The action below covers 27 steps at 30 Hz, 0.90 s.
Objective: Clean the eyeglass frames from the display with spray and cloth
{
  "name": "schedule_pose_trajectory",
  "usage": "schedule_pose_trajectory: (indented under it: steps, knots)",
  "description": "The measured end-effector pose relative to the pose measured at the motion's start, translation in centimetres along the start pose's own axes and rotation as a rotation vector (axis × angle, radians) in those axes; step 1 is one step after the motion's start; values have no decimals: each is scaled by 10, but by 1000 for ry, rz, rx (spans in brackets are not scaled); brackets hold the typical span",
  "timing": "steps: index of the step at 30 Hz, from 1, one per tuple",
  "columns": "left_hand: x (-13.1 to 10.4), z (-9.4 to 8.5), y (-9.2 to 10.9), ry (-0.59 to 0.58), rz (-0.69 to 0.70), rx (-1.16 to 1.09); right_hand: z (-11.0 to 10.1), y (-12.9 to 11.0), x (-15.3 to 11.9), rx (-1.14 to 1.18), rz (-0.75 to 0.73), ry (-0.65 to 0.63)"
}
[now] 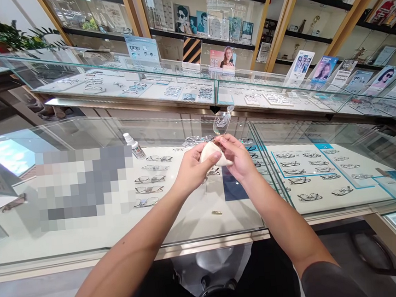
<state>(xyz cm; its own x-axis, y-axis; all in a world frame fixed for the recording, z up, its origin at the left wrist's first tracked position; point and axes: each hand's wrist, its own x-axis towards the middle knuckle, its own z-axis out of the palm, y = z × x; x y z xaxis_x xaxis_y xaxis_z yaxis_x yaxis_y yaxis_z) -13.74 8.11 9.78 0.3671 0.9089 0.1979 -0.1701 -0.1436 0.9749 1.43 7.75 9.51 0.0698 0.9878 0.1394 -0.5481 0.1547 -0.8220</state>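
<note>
Over the glass counter, my left hand (196, 167) is closed on a cream cleaning cloth (208, 156), thumb pressed on top. My right hand (238, 159) pinches a pair of eyeglasses (221, 122) against the cloth. One clear lens stands up above my fingers; the rest of the eyeglasses is hidden by the cloth and hands. Both hands touch each other's work closely, side by side. A white bottle (134, 146) with a printed label stands on the counter to the left. Nearer to me lies a small gold-coloured piece (216, 212).
Beneath the glass counter top (191, 232) lie rows of spectacle frames (149, 189), with more in the right-hand section (309, 197). A pixelated patch covers the left. Another display case (126, 81) and shelves with advertising cards (142, 49) stand behind.
</note>
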Motion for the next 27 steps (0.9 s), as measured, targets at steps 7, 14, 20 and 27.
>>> schedule_pose_trajectory:
  steps: [7, 14, 20, 27]
  knots:
    - [-1, 1, -1, 33, 8, -7, 3, 1, -3, -97, -76, -25]
    - [-1, 1, -4, 72, 3, -14, 4, 4, -5, -162, -144, -76]
    - [3, -2, -13, 59, 13, -77, 5, 2, -6, -225, -173, -88]
    - [5, -2, -12, -27, 33, -100, 1, -2, -3, -180, -181, -54]
